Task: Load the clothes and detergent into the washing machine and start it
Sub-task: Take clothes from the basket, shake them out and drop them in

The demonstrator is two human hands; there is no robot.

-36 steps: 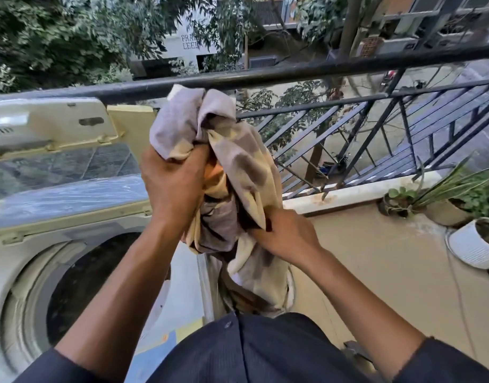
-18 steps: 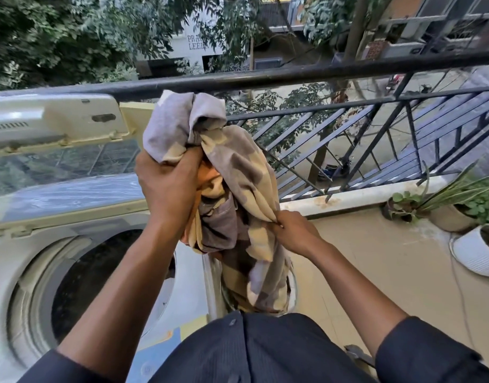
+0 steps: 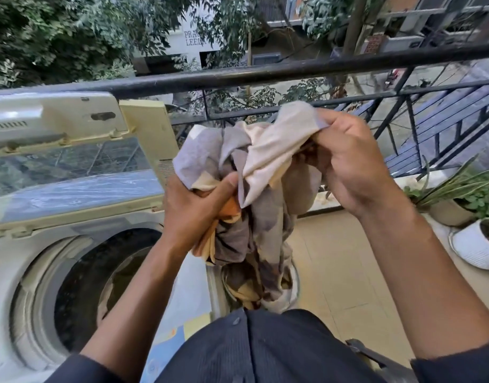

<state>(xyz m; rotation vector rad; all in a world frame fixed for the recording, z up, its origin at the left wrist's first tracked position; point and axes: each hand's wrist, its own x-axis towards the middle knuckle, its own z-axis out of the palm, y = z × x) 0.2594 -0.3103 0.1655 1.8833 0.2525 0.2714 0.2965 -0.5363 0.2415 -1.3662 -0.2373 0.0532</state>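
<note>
A crumpled cloth (image 3: 254,172) in grey, cream and orange hangs between both hands, just right of the washing machine. My left hand (image 3: 193,214) grips its lower bunch. My right hand (image 3: 348,164) pinches a cream edge higher up and to the right. The cloth's tail drops into a pale bucket (image 3: 293,283) beside the machine. The top-loading washing machine (image 3: 22,261) stands at the left with its lid (image 3: 55,120) raised and its dark drum (image 3: 99,283) exposed. No detergent is in view.
A black balcony railing (image 3: 293,70) runs across behind the machine and cloth. Potted plants (image 3: 464,194) and a white pot (image 3: 475,244) sit on the tiled floor at the right. My dark-clothed torso fills the bottom of the view.
My right hand has risen from the cloth's lower part to a high cream edge at the right, spreading the cloth. My left hand has dropped lower with its bunch.
</note>
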